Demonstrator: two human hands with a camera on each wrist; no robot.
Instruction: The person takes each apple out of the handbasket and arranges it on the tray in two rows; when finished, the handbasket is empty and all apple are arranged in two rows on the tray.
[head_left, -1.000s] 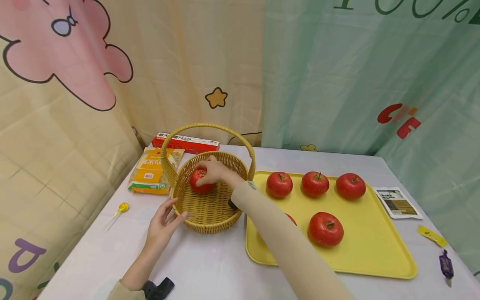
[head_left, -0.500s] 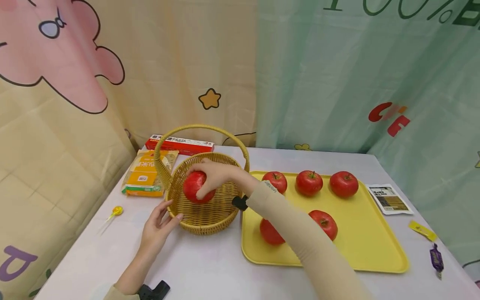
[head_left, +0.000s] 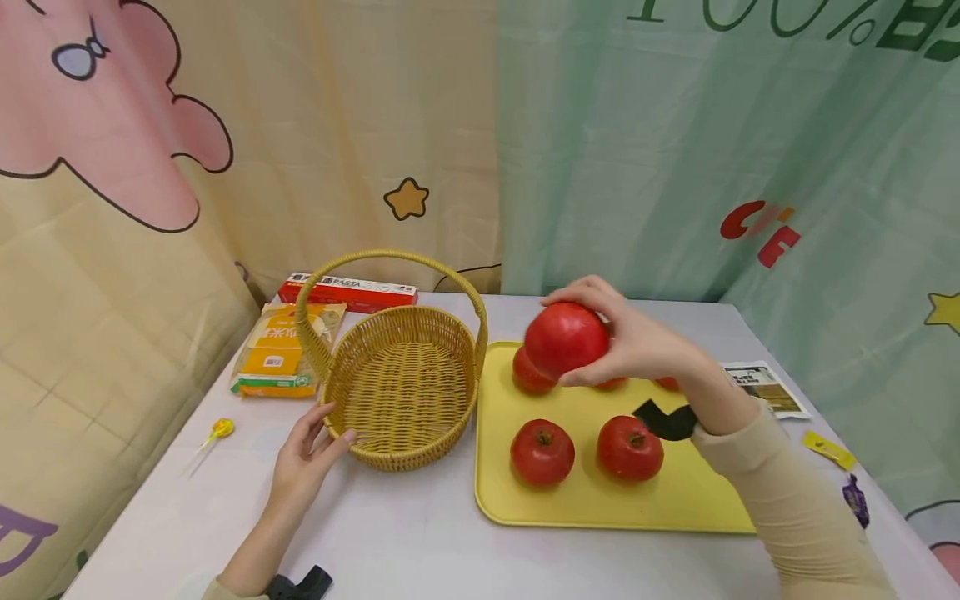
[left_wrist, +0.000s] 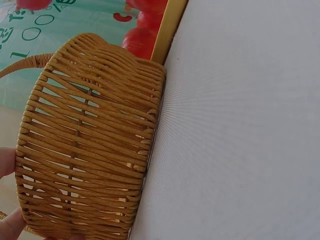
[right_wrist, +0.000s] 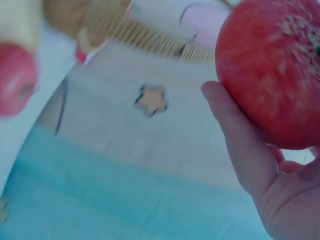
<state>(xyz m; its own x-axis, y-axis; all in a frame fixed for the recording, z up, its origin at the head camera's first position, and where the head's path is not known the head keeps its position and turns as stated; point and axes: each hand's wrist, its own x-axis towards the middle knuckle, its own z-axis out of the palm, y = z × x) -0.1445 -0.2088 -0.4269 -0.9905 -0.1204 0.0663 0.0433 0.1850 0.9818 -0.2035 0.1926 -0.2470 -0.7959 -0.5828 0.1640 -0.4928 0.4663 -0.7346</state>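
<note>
Right hand (head_left: 645,346) gripped round red apple (head_left: 566,340), lifted clear above yellow plastic tray (head_left: 675,500), other red apples (head_left: 542,452) below wrist. Left hand (head_left: 303,458), fingers relaxed, touched woven wicker basket (head_left: 401,392) rim, likely steadying it.

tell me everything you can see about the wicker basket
The wicker basket is an oval bowl of tan woven strands with a tall arched handle of the same twisted weave spanning it. It stands upright on the white tablecloth and holds nothing. Its right side sits beside the yellow tray. The left hand rests against its near left wall, fingertips on the weave just under the rim. A yellow food packet lies just behind its left side.
</note>
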